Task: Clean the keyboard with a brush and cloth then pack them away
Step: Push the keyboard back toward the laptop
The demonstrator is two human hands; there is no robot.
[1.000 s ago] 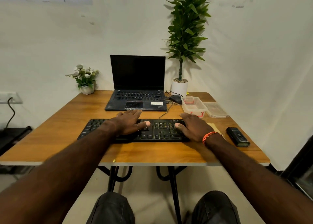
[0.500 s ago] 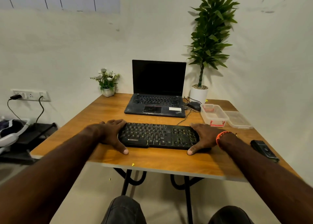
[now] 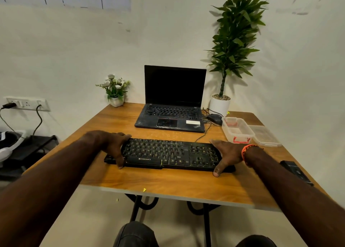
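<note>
The keyboard (image 3: 170,154), black, lay flat on the surface (image 3: 168,185) near its front edge, at the centre of the view. The left hand (image 3: 112,144) gripped the keyboard's left end: thumb down over the near edge, fingers (image 3: 122,134) curled over the far edge. The right hand (image 3: 226,154) held the right end likewise, thumb at the near corner touching the surface, fingers laid along the far right edge. An orange band (image 3: 246,150) circled the right wrist.

At 12 o'clock from the keyboard stood an open laptop (image 3: 172,105), screen dark. At 1 o'clock lay a dark mouse (image 3: 214,118) with its cable. At 2 o'clock sat a clear box (image 3: 237,129) with red clips, its lid (image 3: 265,135) flat just beside it to the right. At 4 o'clock, near the right edge, lay a small black case (image 3: 295,172); its contents could not be told. At 11 o'clock stood a small flower pot (image 3: 116,90); at 1 o'clock, at the far corner, a tall plant (image 3: 233,41) in a white pot.

Off the surface, at 9 o'clock, a wall socket (image 3: 26,103) carried two plugged cables.
</note>
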